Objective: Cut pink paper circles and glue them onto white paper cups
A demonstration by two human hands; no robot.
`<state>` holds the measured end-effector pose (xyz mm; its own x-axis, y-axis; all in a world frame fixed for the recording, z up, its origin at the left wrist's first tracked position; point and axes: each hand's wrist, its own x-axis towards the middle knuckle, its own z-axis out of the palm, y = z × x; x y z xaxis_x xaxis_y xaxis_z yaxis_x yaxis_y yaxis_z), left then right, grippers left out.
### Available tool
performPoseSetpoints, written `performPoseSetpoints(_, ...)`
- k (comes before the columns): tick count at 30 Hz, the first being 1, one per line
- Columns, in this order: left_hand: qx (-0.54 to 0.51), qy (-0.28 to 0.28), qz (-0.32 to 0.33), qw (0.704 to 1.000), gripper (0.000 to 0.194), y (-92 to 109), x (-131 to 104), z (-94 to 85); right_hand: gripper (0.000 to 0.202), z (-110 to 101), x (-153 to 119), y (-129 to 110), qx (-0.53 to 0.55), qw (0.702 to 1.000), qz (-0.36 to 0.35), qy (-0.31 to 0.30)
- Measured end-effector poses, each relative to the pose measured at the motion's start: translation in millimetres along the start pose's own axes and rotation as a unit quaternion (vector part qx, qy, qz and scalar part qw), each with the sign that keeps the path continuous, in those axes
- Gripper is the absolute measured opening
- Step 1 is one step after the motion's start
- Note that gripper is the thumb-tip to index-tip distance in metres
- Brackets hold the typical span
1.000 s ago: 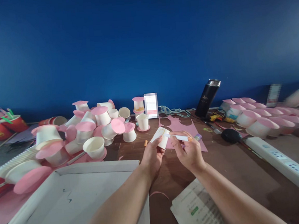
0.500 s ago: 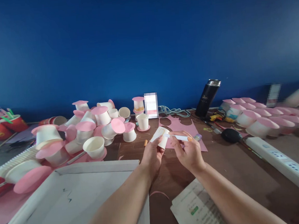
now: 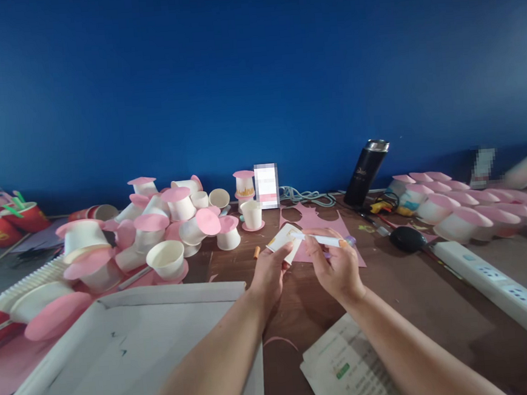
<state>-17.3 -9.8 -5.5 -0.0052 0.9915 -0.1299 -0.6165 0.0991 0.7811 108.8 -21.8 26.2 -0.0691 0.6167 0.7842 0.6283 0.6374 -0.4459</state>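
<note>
In my left hand (image 3: 268, 274) is a small white paper cup (image 3: 289, 235), tipped on its side, with orange-brown lines drawn on it. My right hand (image 3: 337, 271) pinches a white marker (image 3: 324, 240), whose tip is at the cup's surface. Beneath and behind the hands lies a cut pink sheet (image 3: 320, 220). An orange pen cap (image 3: 257, 252) rests on the table left of the held cup. Another white cup (image 3: 251, 215) stands on a pink disc, near a cup with an orange drawing (image 3: 244, 185).
Many white cups with pink discs (image 3: 150, 229) crowd the left, beside a white tray (image 3: 171, 295). To the right are a black bottle (image 3: 366, 174), a black rubber bulb (image 3: 407, 239), a power strip (image 3: 499, 288) and rows of cups. Printed paper (image 3: 345, 367) lies in front.
The held cup has turned slightly, so more drawn lines show near the marker tip. My right hand and the marker have shifted a little to the right.
</note>
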Motion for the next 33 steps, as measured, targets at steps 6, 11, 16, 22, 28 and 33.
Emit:
performPoseSetpoints(6, 0.026, -0.022, 0.01, 0.999, 0.019, -0.7, 0.2, -1.2, 0.019, -0.3, -0.3, -0.4, 0.001, 1.0, -0.004, -0.007)
performPoseSetpoints(11, 0.028, -0.024, 0.005, 0.999, 0.026, -0.1, 0.0, -0.8, 0.02, 0.7, -0.1, -0.8, 0.002, 1.0, -0.006, -0.008)
performPoseSetpoints(16, 0.032, -0.036, 0.005, 0.999, 0.029, -0.5, 0.1, -1.7, 0.019, 1.6, 0.1, 0.2, 0.001, 1.0, -0.011, -0.006)
performPoseSetpoints(22, 0.003, -0.021, -0.003, 1.0, 0.03, 1.4, 1.0, -0.9, 0.017, 0.6, -1.4, 1.3, 0.004, 1.0, -0.007, -0.013)
performPoseSetpoints(28, -0.036, -0.003, -0.012, 0.999, 0.029, 6.2, 0.7, 1.0, 0.018, 0.3, -2.0, 1.3, -0.003, 1.0, -0.004, -0.014)
performPoseSetpoints(33, -0.043, 0.004, -0.018, 0.999, 0.028, 7.5, 0.0, 2.0, 0.018, 0.6, -2.0, 1.4, 0.001, 1.0, -0.004, -0.015)
